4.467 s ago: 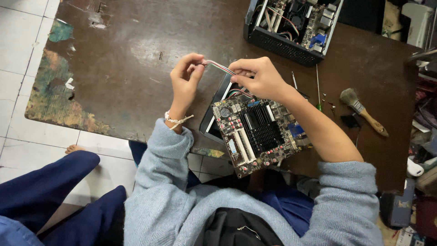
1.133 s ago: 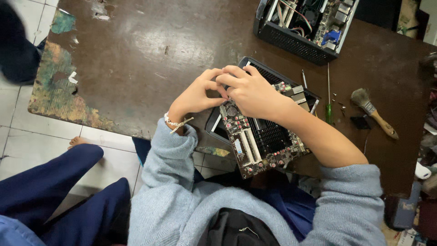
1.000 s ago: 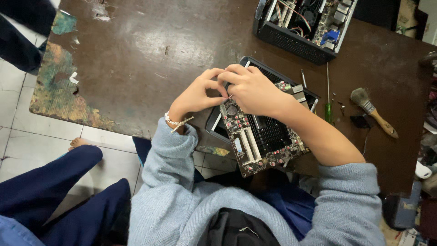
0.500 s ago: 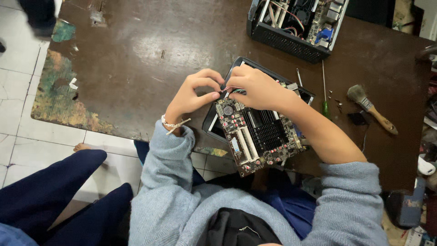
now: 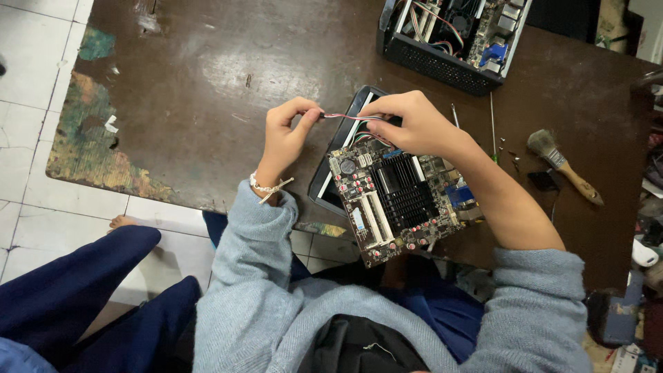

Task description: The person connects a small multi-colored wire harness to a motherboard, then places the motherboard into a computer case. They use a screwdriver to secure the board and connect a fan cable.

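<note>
1. Dark brown counter (image 5: 228,76), worn and scuffed; paint flaked off along its left edge, showing green and orange patches. White tiled floor (image 5: 27,103) beyond that edge and below the near edge.
2. Left hand (image 5: 286,135) pinches one end of a thin red-and-white cable (image 5: 349,117) between thumb and fingers; right hand (image 5: 414,124) is closed on the other end (cable pulled nearly straight betw. them, just above the counter).
3. Under the right hand: a circuit board (image 5: 397,200) w/ black heatsink, lying tilted on a dark tray (image 5: 324,193) that overhangs the near edge.
4. Far edge: open black computer case (image 5: 449,65), wiring showing inside.
5. Right side: paintbrush (image 5: 563,166) w/ wooden handle, a thin screwdriver (image 5: 492,128), small screws near it; clutter past the right edge, too blurred to tell.
6. Open room: the wide left half of the counter, from the hands to the flaked edge.
</note>
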